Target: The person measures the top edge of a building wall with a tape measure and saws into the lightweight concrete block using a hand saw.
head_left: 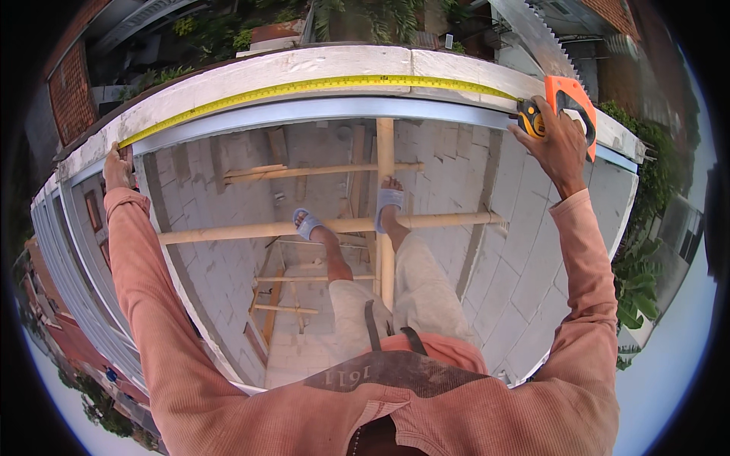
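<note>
A tape measure's yellow blade (304, 85) runs along the white top (334, 61) of a block wall, from left to right. My left hand (118, 169) is closed at the blade's far-left end, pinching it by the wall's edge. At the right, my right hand (559, 144) grips the black and yellow tape measure case (531, 118). The same hand also holds the orange handle (572, 95) of a handsaw. Its toothed steel blade (536, 34) points up and away beyond the wall. Part of the handle is hidden behind my fingers.
A pale metal channel (319, 109) follows the wall's inner side. My sandalled feet stand on a bamboo pole (433, 222) and an upright-looking pole (385, 144) crossing it, high above a room with block walls (525, 258). Metal rafters (72, 251) lie at left; roofs and plants lie beyond.
</note>
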Action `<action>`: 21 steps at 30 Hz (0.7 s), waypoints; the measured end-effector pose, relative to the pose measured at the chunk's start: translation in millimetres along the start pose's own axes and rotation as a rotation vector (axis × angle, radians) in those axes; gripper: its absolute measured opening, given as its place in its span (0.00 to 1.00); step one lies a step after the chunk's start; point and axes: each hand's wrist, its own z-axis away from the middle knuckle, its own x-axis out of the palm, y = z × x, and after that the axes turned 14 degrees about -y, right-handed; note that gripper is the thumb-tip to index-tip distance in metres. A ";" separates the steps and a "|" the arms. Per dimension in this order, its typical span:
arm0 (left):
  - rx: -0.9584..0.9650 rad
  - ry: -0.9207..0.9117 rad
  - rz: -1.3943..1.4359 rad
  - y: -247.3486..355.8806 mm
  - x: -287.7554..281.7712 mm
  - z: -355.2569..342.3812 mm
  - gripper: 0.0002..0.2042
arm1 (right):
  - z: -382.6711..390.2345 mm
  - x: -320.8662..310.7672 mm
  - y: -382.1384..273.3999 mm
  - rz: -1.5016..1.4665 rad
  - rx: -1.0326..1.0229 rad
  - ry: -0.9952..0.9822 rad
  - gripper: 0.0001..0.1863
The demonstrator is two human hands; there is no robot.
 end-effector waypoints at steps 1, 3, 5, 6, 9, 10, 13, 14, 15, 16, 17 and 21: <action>-0.006 -0.035 -0.017 -26.7 9.5 6.1 0.11 | 0.9 -1.1 3.4 0.028 0.004 -0.012 0.37; 0.022 -0.060 -0.051 -21.6 10.3 10.9 0.11 | 0.7 0.1 3.3 0.033 0.019 -0.020 0.38; 0.007 -0.007 -0.012 -7.9 6.1 7.2 0.11 | 0.2 0.2 0.2 0.024 0.016 -0.020 0.38; 0.014 -0.002 -0.015 -1.7 2.1 6.9 0.11 | -0.6 0.5 -1.3 0.025 0.019 -0.025 0.38; 0.024 0.002 -0.025 -10.1 10.0 6.4 0.11 | 0.4 1.2 1.5 0.028 0.014 -0.018 0.38; 0.021 0.016 -0.030 -11.5 10.8 6.2 0.11 | 0.5 1.9 2.1 0.030 0.015 -0.018 0.38; 0.011 0.016 -0.024 -12.7 8.4 4.6 0.11 | 0.3 3.1 3.2 0.026 -0.012 0.004 0.38; 0.007 0.004 -0.014 -9.8 4.9 3.0 0.10 | 0.2 3.4 3.1 0.026 -0.010 -0.004 0.38; 0.009 0.004 -0.015 -6.1 1.9 1.1 0.10 | 0.2 3.8 2.9 0.025 -0.008 -0.012 0.38; 0.001 -0.006 -0.019 -1.9 0.3 -0.8 0.11 | 0.2 3.7 3.1 0.023 -0.008 -0.010 0.38; -0.007 -0.016 -0.024 2.2 -1.4 -2.1 0.11 | 0.2 3.8 3.2 0.022 -0.008 -0.014 0.38; -0.050 0.041 0.030 -14.1 11.2 2.6 0.11 | 1.1 1.0 3.8 0.053 -0.007 -0.031 0.38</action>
